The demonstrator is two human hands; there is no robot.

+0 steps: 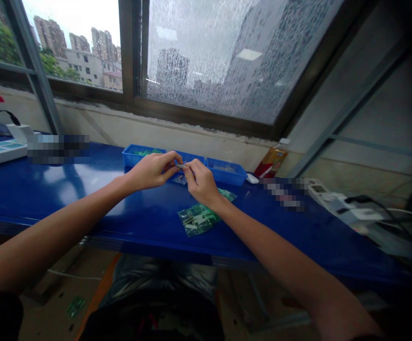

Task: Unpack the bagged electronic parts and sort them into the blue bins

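Observation:
My left hand (pixel 158 169) and my right hand (pixel 201 181) meet above the blue table, fingertips pinched together. Between them is a small, thin, pale piece (pixel 180 166), too small to name; both hands grip it. Just behind the hands sits a long blue divided bin (pixel 227 176), with green pieces (pixel 145 152) in its left compartment. Under my right wrist lies a clear-and-green plastic packet (pixel 199 220) with pale strips inside. A small flat packet (pixel 180 179) rests on the table below my fingers, partly covered by them.
A bottle with a brown and red label (pixel 273 160) stands by the wall, near a small white object (pixel 252 178). Power strips with cables lie at the left (pixel 3 150) and right (pixel 348 208). Windows rise behind the table (pixel 149 213). A green packet (pixel 76 306) is on the floor.

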